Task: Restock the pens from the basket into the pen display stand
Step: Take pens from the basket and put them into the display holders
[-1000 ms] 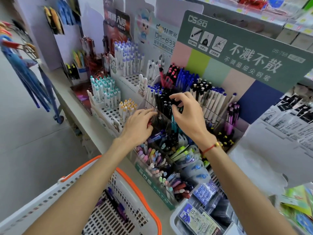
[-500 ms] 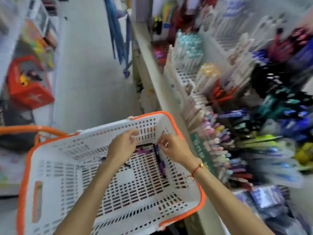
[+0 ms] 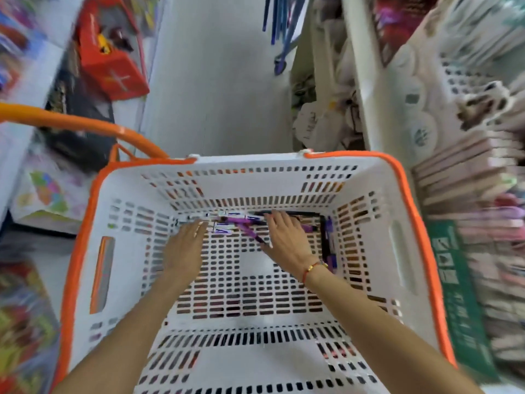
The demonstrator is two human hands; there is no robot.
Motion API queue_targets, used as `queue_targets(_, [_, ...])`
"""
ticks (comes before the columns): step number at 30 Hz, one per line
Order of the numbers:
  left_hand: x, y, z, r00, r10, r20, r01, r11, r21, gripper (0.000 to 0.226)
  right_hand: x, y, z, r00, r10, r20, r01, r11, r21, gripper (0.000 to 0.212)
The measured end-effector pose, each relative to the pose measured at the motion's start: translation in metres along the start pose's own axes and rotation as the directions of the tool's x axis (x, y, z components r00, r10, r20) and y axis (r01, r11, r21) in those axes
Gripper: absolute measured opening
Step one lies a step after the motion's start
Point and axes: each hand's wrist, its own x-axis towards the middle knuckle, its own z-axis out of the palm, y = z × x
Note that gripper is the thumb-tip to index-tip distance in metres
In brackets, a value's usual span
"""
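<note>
A white slotted basket (image 3: 403,251) with an orange rim fills the middle of the view. Several purple and black pens (image 3: 241,221) lie along its far bottom edge, and more dark pens (image 3: 326,240) run down the right side of the floor. My left hand (image 3: 184,245) reaches flat toward the left end of the pens with straight fingers. My right hand (image 3: 284,237) lies over the pens, fingers spread; the pens under it are partly hidden. The pen display stand (image 3: 468,172) is a blurred strip at the right edge.
The basket's orange handle (image 3: 85,123) arcs at upper left. A red basket (image 3: 110,61) sits on the grey floor beyond. A shelf edge (image 3: 358,81) runs along the right. Blurred colourful goods line the left side.
My hands left the display stand and went down into the basket. The view swung from the stand to the basket, and both hands now reach flat onto the pens at the far end.
</note>
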Motion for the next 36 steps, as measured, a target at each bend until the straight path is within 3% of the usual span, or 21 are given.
queue_targets(3, [0.011, -0.014, 0.013, 1.000, -0.006, -0.005, 0.006, 1.000, 0.002, 0.081, 0.020, -0.015, 0.017, 0.992, -0.123, -0.001, 0.123, 0.987, -0.108, 0.066])
queue_targets(7, [0.020, -0.023, 0.024, 1.000, 0.030, -0.011, -0.029, 0.999, 0.016, 0.077, 0.038, -0.025, 0.037, 0.992, -0.121, 0.024, 0.123, 0.958, -0.259, 0.062])
queue_targets(12, [0.035, -0.028, 0.029, 0.961, 0.173, -0.214, -0.168, 0.985, 0.040, 0.076, 0.045, -0.029, 0.049, 0.993, -0.116, -0.007, 0.112, 0.969, -0.219, 0.047])
queue_targets(16, [0.044, -0.018, 0.022, 0.975, 0.176, -0.138, -0.174, 0.984, 0.024, 0.067, 0.042, -0.028, 0.054, 0.996, -0.089, -0.021, 0.082, 0.967, -0.241, 0.039])
queue_targets(22, [0.049, 0.008, 0.005, 0.987, 0.155, 0.045, -0.162, 0.948, 0.273, 0.031, 0.029, -0.023, 0.049, 0.996, -0.082, 0.019, 0.084, 0.970, -0.228, 0.025])
queue_targets(25, [0.050, 0.014, 0.004, 0.986, 0.125, 0.106, -0.156, 0.920, 0.359, 0.027, 0.021, -0.018, 0.046, 0.999, -0.030, 0.033, 0.038, 0.962, -0.269, 0.021])
queue_targets(28, [0.045, 0.016, 0.001, 0.977, 0.141, 0.160, -0.190, 0.916, 0.352, 0.033, 0.011, -0.009, 0.045, 0.991, -0.036, 0.126, 0.055, 0.987, -0.149, 0.026])
queue_targets(31, [0.030, 0.020, -0.002, 0.973, 0.105, 0.204, -0.138, 0.978, 0.156, 0.037, -0.001, -0.004, 0.035, 0.972, 0.088, 0.219, -0.107, 0.991, 0.077, 0.026])
queue_targets(33, [0.017, 0.027, -0.003, 0.963, 0.041, 0.265, -0.013, 0.994, -0.107, 0.039, -0.006, 0.001, 0.028, 0.908, 0.149, 0.391, -0.290, 0.898, 0.330, 0.022])
queue_targets(34, [0.009, 0.032, -0.004, 0.941, 0.005, 0.337, 0.114, 0.937, -0.332, 0.039, -0.010, 0.003, 0.022, 0.863, 0.139, 0.485, -0.394, 0.786, 0.476, 0.019])
queue_targets(36, [-0.005, 0.046, -0.010, 0.856, 0.032, 0.516, 0.407, 0.575, -0.710, 0.035, -0.021, 0.006, 0.005, 0.788, 0.045, 0.614, -0.563, 0.456, 0.689, 0.015])
